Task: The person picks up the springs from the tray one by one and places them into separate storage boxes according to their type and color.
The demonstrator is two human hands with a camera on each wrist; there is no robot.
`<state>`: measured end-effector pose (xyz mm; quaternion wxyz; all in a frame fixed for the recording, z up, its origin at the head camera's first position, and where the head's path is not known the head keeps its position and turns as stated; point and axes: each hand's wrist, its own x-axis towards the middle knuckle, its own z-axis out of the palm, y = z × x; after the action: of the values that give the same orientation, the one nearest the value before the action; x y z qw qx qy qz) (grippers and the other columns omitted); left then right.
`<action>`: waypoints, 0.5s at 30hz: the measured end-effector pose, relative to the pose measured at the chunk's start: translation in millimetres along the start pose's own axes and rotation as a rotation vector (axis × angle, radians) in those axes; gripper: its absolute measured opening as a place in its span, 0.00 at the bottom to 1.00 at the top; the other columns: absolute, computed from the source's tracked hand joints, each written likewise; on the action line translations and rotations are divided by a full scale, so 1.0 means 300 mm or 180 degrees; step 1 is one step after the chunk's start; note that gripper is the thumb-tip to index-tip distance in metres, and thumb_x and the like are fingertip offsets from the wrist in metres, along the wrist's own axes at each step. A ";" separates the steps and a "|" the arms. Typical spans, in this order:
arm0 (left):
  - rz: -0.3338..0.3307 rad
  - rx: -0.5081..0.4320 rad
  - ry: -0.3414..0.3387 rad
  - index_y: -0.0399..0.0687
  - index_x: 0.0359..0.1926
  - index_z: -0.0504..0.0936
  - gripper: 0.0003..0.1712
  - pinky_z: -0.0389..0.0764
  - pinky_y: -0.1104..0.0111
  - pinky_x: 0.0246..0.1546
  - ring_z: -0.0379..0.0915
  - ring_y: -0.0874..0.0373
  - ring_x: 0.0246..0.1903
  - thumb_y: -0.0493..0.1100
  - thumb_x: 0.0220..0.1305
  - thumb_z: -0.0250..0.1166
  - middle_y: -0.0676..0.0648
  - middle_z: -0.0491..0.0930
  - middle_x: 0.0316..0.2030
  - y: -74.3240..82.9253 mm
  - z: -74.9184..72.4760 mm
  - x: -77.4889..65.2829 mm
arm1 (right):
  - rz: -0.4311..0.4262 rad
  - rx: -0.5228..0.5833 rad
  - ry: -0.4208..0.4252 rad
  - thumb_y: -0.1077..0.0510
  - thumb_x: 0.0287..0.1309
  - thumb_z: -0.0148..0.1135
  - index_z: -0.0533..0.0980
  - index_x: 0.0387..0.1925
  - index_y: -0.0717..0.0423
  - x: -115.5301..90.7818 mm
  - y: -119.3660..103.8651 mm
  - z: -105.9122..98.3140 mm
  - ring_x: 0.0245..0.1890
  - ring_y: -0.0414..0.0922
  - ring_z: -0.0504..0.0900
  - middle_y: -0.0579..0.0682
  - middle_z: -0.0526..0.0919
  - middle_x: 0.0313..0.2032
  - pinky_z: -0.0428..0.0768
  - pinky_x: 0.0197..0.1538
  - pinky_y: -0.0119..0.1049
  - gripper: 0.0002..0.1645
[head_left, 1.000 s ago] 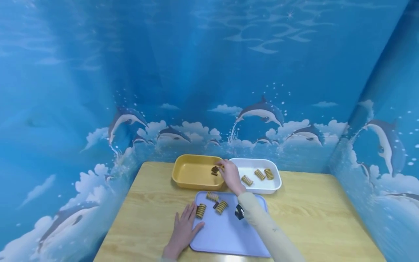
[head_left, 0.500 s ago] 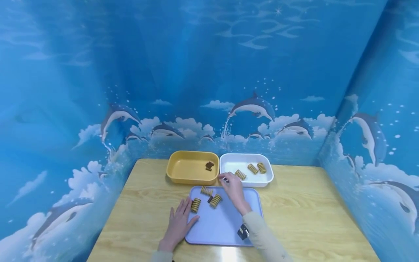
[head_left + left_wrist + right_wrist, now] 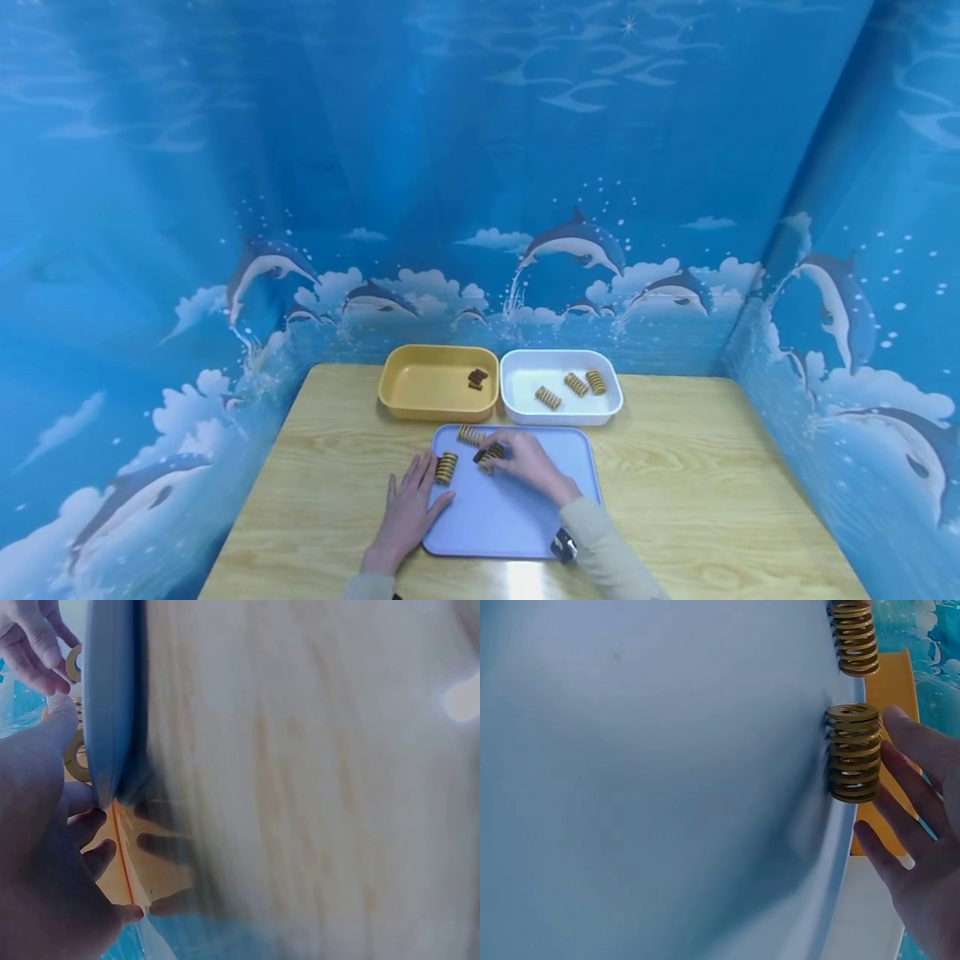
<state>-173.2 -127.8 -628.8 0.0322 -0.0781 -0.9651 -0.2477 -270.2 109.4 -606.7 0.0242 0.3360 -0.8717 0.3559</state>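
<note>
Over the lavender tray (image 3: 517,521), my right hand (image 3: 528,458) has its thumb and fingers on either side of a yellow coil spring (image 3: 492,457) and a small dark brown piece (image 3: 477,457). In the right wrist view the fingers look loosely extended beside a spring (image 3: 853,754), and the dark piece is hidden. My left hand (image 3: 405,512) rests at the tray's left edge, fingers straight and thumb over the rim. Near its fingertips lies another coil spring (image 3: 446,468). A third spring (image 3: 469,435) lies at the tray's far edge, partly behind the right hand.
Behind the tray stand a yellow bin (image 3: 420,414) holding several dark brown pieces (image 3: 477,378) and a white bin (image 3: 558,419) with three coil springs (image 3: 576,384). The bins sit side by side on a wooden table (image 3: 697,475), before a dolphin-printed backdrop (image 3: 480,208).
My right hand has left the dark pieces in the yellow bin and come back past the white bin to the tray. The left hand stays at the tray's edge. The head view has shifted slightly.
</note>
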 end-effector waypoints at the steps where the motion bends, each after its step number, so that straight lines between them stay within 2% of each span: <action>1: 0.0000 0.0000 0.0003 0.35 0.73 0.65 0.43 0.49 0.27 0.68 0.55 0.36 0.74 0.59 0.70 0.62 0.37 0.63 0.74 0.000 -0.001 0.000 | 0.0009 0.0007 -0.0033 0.60 0.52 0.77 0.86 0.45 0.55 -0.002 0.002 0.001 0.49 0.46 0.86 0.48 0.89 0.45 0.82 0.58 0.44 0.16; 8: 0.0006 -0.0042 0.0034 0.34 0.73 0.66 0.42 0.49 0.27 0.68 0.55 0.36 0.74 0.57 0.70 0.63 0.37 0.63 0.74 0.007 -0.007 -0.004 | 0.0064 0.0046 -0.0134 0.59 0.51 0.77 0.87 0.43 0.51 -0.023 0.018 0.002 0.48 0.43 0.85 0.43 0.89 0.43 0.81 0.58 0.43 0.16; 15: -0.0012 -0.0030 0.0018 0.34 0.73 0.66 0.42 0.48 0.27 0.68 0.54 0.36 0.74 0.57 0.70 0.63 0.37 0.63 0.74 0.009 -0.005 -0.002 | -0.0012 -0.0116 0.0027 0.61 0.48 0.78 0.86 0.43 0.53 -0.060 0.025 0.000 0.46 0.46 0.86 0.46 0.89 0.42 0.81 0.56 0.44 0.17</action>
<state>-172.1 -126.3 -626.1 0.0342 -0.0758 -0.9640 -0.2525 -260.8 123.7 -616.4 0.0347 0.3357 -0.8773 0.3413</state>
